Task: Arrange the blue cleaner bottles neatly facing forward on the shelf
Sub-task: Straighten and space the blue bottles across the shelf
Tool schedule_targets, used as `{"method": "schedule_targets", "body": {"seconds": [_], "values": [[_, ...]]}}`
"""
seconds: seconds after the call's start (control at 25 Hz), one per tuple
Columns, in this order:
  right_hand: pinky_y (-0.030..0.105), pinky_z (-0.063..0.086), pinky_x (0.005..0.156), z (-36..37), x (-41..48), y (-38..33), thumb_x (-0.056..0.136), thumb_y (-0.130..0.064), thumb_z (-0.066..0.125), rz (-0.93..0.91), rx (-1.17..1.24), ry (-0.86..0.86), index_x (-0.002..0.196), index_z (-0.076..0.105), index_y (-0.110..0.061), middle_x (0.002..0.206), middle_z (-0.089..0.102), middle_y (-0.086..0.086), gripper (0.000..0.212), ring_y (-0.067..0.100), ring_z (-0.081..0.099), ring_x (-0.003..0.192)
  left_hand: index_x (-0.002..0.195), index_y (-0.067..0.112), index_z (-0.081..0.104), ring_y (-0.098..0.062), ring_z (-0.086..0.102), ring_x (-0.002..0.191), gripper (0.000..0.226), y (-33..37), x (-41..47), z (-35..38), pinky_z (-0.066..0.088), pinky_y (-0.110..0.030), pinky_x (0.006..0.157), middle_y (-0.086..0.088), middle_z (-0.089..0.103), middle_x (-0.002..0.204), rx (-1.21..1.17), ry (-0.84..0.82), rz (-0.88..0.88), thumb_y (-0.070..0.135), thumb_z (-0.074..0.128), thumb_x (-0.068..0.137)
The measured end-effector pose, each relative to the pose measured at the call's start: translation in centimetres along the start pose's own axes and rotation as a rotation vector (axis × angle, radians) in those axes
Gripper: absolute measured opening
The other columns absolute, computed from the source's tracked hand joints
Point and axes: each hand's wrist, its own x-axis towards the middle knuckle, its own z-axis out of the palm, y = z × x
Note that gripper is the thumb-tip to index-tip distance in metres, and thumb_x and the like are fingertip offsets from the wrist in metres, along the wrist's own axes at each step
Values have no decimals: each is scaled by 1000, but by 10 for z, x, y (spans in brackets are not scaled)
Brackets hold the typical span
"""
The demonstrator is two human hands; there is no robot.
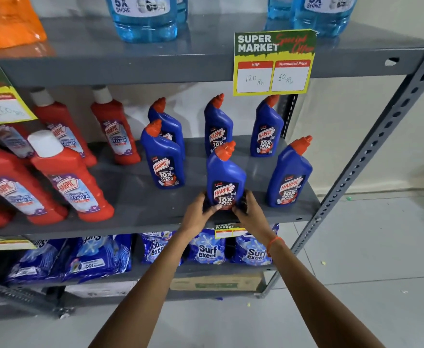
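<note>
Several blue cleaner bottles with red caps stand on the grey middle shelf (pixel 155 209). My left hand (pixel 198 212) and my right hand (pixel 248 212) both grip the base of the front centre blue bottle (pixel 224 177), which stands upright near the shelf's front edge with its label towards me. A front-left blue bottle (pixel 163 159) and a front-right blue bottle (pixel 290 177) flank it, labels forward. Behind stand three more: a back-left bottle (pixel 167 119) partly hidden, a back-centre bottle (pixel 217 124) and a back-right bottle (pixel 266 129).
Red bathroom cleaner bottles (pixel 73 179) fill the shelf's left half. A price card (pixel 272 64) hangs from the upper shelf, which carries light blue liquid bottles (pixel 143 18). Blue detergent packs (pixel 206 249) lie on the shelf below. A grey upright post (pixel 371 151) bounds the right side.
</note>
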Motion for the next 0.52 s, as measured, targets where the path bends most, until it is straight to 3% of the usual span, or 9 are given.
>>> {"method": "schedule_targets", "body": {"seconds": [0.16,0.28,0.36,0.44,0.52], "values": [[46,45,104,5,-7,-1,84,-1,55,-41,1,52,135,32,-11,129,50,16,57,28,52,119,125,11,45,-26,59,113,46,-2,-3,0,44,-31,90,-12,63,122,30,-2,-3,24,64,85],[47,49,97,15,-24,-24,84,-11,51,-159,70,417,135,33,-18,127,39,9,56,26,49,115,140,15,27,-24,49,127,67,6,-8,-4,41,-33,100,-9,51,138,-12,16,6,28,63,85],[41,51,90,23,-34,-63,80,-6,46,-369,117,569,124,42,-18,118,38,1,46,25,50,104,145,19,17,-18,37,136,74,19,-14,-11,34,-34,108,-6,37,150,-36,188,65,29,61,86],[25,47,88,35,-34,-108,77,-3,42,-561,116,566,118,47,-14,117,39,5,43,24,49,102,143,21,23,-16,38,135,67,31,-14,-24,34,-32,111,-5,37,150,-104,417,162,32,58,88],[19,45,87,54,-23,-137,77,-3,41,-657,84,474,115,49,-9,117,43,18,39,23,49,103,141,17,28,-21,41,134,60,32,-6,-46,35,-38,112,-9,40,147,-185,578,245,37,50,89]]}}
